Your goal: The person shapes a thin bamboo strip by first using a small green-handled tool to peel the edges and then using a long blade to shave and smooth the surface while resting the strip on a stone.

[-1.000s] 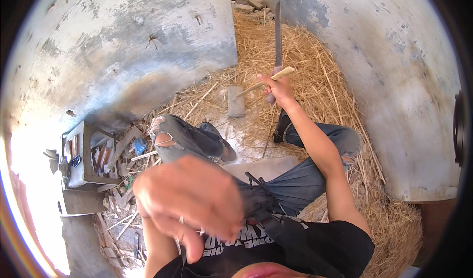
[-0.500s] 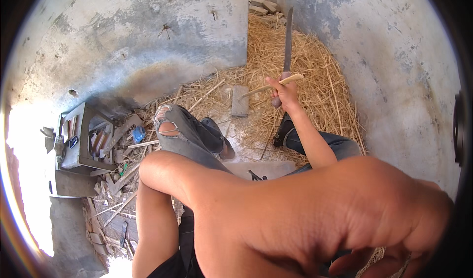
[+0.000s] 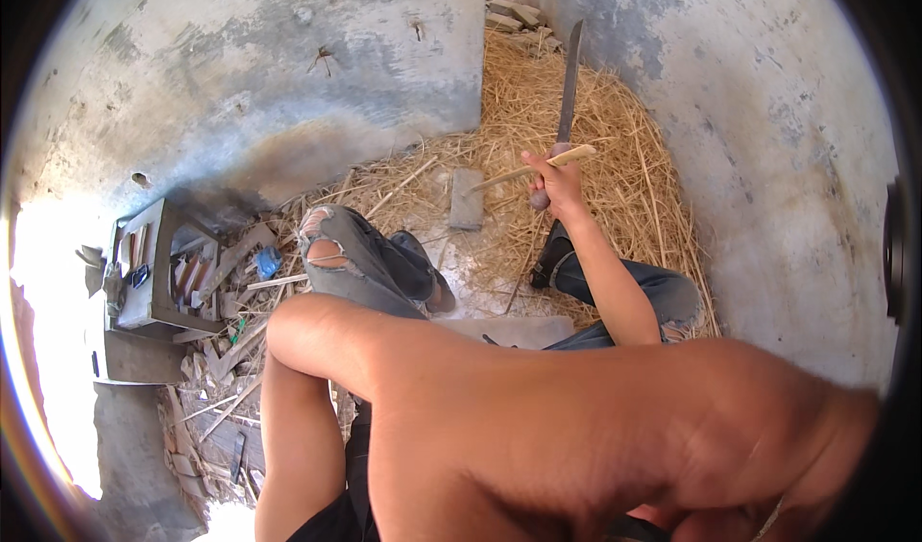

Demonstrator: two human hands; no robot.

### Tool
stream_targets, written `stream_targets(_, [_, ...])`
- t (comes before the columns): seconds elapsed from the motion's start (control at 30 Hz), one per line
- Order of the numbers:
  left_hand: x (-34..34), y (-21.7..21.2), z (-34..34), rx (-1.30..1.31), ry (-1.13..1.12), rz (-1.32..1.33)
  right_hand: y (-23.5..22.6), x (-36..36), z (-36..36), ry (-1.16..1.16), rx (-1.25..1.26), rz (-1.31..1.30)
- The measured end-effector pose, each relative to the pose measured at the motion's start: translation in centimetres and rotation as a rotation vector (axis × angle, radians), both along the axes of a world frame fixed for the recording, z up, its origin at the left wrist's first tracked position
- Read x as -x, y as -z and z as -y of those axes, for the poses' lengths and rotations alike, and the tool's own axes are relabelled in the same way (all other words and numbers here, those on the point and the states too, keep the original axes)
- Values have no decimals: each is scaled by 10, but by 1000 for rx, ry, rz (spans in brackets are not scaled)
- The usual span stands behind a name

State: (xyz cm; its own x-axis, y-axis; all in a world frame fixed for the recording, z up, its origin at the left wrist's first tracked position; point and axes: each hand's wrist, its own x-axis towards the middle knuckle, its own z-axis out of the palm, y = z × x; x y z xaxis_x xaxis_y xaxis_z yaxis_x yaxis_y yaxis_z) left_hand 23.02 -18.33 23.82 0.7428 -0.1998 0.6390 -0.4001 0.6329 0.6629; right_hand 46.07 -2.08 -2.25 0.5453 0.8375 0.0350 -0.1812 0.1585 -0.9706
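A long, straight, dark metal blade (image 3: 570,79) and a thin pale wooden stick (image 3: 534,168) are gripped together in the closed right hand (image 3: 553,179), held out over the yellow straw (image 3: 634,158) by the grey concrete wall (image 3: 759,110). The left hand (image 3: 730,427) is raised close to the camera, blurred, so its grip cannot be told. A small grey stone slab (image 3: 467,197) is seen lying just left of the stick.
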Motion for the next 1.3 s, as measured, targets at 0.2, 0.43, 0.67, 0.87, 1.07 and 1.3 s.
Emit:
stream_targets(0.2, [-4, 3, 4, 2, 33, -12, 2, -1, -2, 6, 11, -8])
stream_targets(0.43, [-3, 1, 1, -18, 40, -26, 6, -4, -3, -13, -3, -21])
stream_targets(0.67, [10, -5, -20, -23, -15, -43, 9, -9, -5, -4, 3, -33])
stream_targets(0.87, [17, -11, -38, -32, -62, -82, 12, -12, -5, 10, 20, -80])
stream_targets(1.07, [2, 24, -124, -266, -563, -252, 12, -10, -7, 107, 37, -61])
stream_targets(1.3, [-61, 127, -240, -1199, -1462, -167, 4, 17, -25, 46, -27, 152])
